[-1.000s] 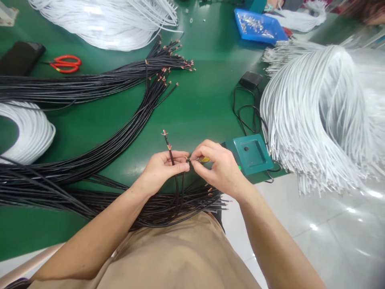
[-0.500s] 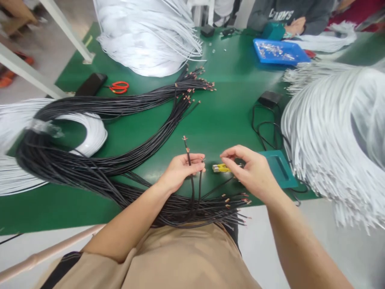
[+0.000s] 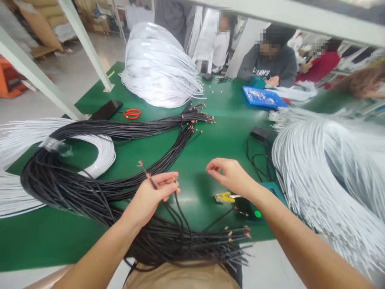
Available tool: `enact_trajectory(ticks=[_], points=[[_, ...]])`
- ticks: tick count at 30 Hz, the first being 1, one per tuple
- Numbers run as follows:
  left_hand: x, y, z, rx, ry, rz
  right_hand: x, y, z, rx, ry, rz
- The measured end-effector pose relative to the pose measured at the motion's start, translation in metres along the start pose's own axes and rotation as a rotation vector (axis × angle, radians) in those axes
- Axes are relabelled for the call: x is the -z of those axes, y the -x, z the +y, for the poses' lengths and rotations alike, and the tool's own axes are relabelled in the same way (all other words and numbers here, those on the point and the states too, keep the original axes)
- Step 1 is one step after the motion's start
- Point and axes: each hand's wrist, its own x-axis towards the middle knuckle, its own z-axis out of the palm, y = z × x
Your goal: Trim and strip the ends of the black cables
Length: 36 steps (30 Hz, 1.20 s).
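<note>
Head view: black cables [image 3: 152,182] lie gripped between the left hand's [image 3: 153,196] fingers; right hand's [image 3: 230,173] grip unclear; sweatshirt [image 3: 282,68] lettering includes "ARM'S".

Held cables [image 3: 153,183] partly hidden by left hand [image 3: 150,198]; tips [image 3: 140,163] blurred, perhaps bared.

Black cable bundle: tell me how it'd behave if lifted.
The black cable bundle would likely sag and flex, since it curves in a wide loop. With so many strands packed together, it may feel hefty. The clear wrap might keep that bend gathered, while the fanned ends could splay.
</note>
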Motion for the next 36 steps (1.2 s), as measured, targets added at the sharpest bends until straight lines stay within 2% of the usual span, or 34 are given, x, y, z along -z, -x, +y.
enact_trajectory(ticks=[3, 6, 9, 12, 17, 20, 25, 30, 33, 36], points=[[0.028, 0.001, 0.003, 0.023, 0.017, 0.067, -0.002, -0.065, -0.015, 0.065, 0.087, -0.075], [0.044, -0.005, -0.005, 0.09, 0.063, 0.101, -0.015, -0.139, -0.032, 0.151, 0.188, -0.099], [0.046, -0.016, -0.015, 0.173, 0.146, 0.074, -0.036, -0.207, -0.046, 0.202, 0.221, -0.122], [0.045, -0.027, -0.021, 0.252, 0.237, 0.022, -0.059, -0.262, -0.058, 0.254, 0.219, -0.143], [0.048, -0.038, -0.031, 0.31, 0.402, -0.02, -0.094, -0.332, -0.084, 0.276, 0.205, -0.174], [0.051, -0.043, -0.041, 0.324, 0.431, -0.098, -0.111, -0.367, -0.098, 0.274, 0.202, -0.185], [0.055, -0.045, -0.055, 0.349, 0.507, -0.186, -0.126, -0.404, -0.104, 0.236, 0.232, -0.189], [0.059, -0.041, -0.049, 0.37, 0.496, -0.126, -0.127, -0.408, -0.093, 0.06, 0.278, -0.15], [0.061, -0.038, -0.037, 0.399, 0.408, -0.092, -0.111, -0.404, -0.083, -0.05, 0.268, -0.169], [0.064, -0.036, -0.024, 0.427, 0.364, -0.064, -0.08, -0.384, -0.073, -0.124, 0.223, -0.138]])
